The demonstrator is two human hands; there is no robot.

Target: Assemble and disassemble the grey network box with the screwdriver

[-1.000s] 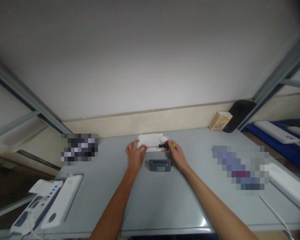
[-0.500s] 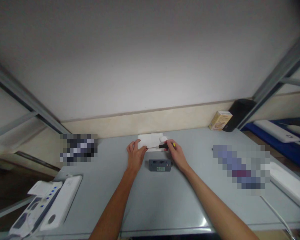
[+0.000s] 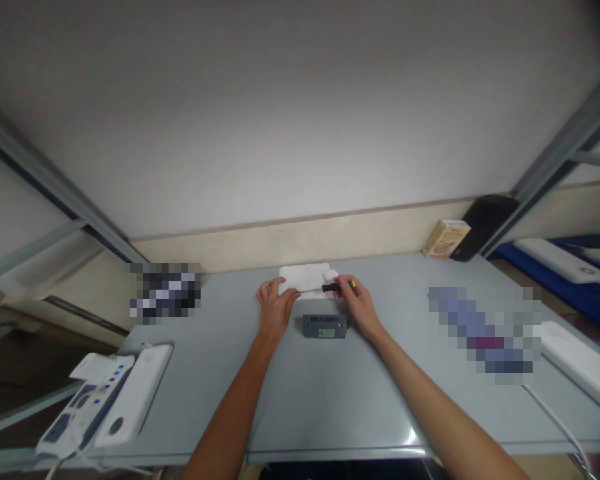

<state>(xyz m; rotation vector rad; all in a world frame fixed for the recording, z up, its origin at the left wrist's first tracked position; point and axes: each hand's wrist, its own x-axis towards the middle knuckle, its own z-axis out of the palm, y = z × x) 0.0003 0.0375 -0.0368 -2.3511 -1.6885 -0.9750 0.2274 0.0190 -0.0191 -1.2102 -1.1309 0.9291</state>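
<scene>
My right hand [image 3: 357, 303] is closed around the black and yellow handle of a screwdriver [image 3: 331, 287]. The thin shaft points left, and its tip ends at the fingertips of my left hand [image 3: 276, 308]. Thumb and forefinger there are pinched together at the tip; whatever sits between them is too small to make out. The other left fingers rest by the left edge of a flat white sheet [image 3: 304, 273]. A small white object [image 3: 330, 275] lies at the sheet's right end. Nearer me, between my wrists, a dark grey box with vent slots and a pale label [image 3: 325, 327] rests on the table.
On the grey table [image 3: 300, 400], a power strip [image 3: 87, 403] and a white slab-shaped device [image 3: 135, 397] lie left. Blurred-out items [image 3: 167, 293] [image 3: 480, 333] flank my hands. A yellow box [image 3: 446, 239] and a black object [image 3: 490, 223] stand back right. A white case [image 3: 580, 363] lies right.
The view has shifted slightly, so the table items appear a little farther right and higher. Both hands keep their hold, with the screwdriver still between them.
</scene>
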